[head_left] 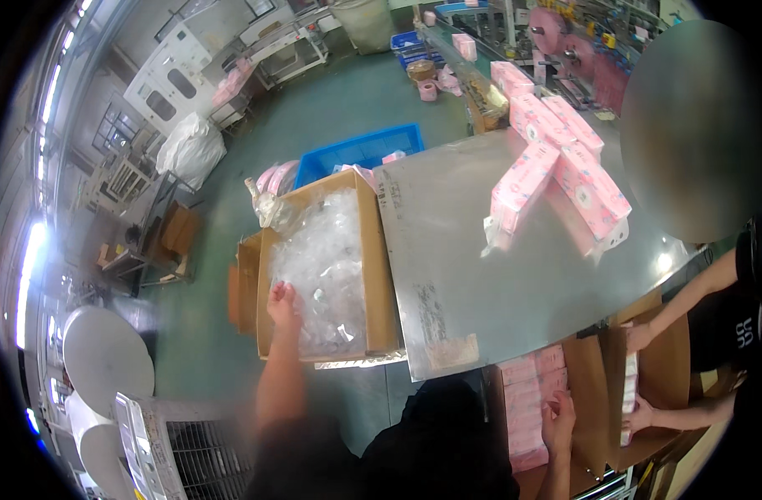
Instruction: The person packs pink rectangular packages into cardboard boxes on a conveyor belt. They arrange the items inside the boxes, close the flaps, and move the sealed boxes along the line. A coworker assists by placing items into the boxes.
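My left hand [285, 307] is over the left side of a cardboard box [379, 275] filled with clear plastic bags [327, 250]. Its fingers are curled in at the bags, and whatever they pinch is too small to make out. Lower right, my right hand [557, 421] hovers at a carton [587, 392] packed with rows of pink-wrapped packs [524, 404]. The fingers there are loosely bent and apart, with nothing seen between them. Whether they touch the packs cannot be told.
A metal table [447, 250] holds several pink tissue packs [522, 187], some stacked. Behind the box stands a blue crate [360, 150]. At right, a co-worker's hands [641, 415] hold white-and-pink packs in another carton [664, 362]. A slatted white appliance [181, 442] is lower left.
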A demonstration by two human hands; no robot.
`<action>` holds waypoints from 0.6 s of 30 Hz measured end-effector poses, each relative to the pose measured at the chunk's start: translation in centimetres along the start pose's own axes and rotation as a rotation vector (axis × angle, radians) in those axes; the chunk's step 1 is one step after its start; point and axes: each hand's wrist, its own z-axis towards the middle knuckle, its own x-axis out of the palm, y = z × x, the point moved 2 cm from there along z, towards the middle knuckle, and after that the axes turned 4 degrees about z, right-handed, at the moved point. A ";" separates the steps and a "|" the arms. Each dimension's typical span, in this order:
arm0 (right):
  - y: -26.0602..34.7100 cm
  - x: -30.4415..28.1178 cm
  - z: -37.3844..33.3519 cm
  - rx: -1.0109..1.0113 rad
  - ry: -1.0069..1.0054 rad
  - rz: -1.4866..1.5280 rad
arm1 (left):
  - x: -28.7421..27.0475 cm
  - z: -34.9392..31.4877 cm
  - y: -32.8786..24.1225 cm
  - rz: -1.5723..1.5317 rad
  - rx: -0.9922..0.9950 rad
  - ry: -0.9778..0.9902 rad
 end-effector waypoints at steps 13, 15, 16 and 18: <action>21.9 -1.0 -2.2 -0.320 -0.294 0.530 | 25.9 -41.5 -11.5 -0.692 -0.817 1.369; 18.8 -2.2 -3.0 -0.363 -0.555 0.436 | 26.5 -45.3 -10.5 -0.657 -0.966 1.539; 17.5 -3.2 -3.5 -0.317 -0.568 0.440 | 26.8 -46.5 -9.5 -0.605 -1.035 1.518; 13.8 -5.5 -5.4 -0.206 -0.603 0.445 | 27.2 -49.2 -5.6 -0.481 -1.189 1.473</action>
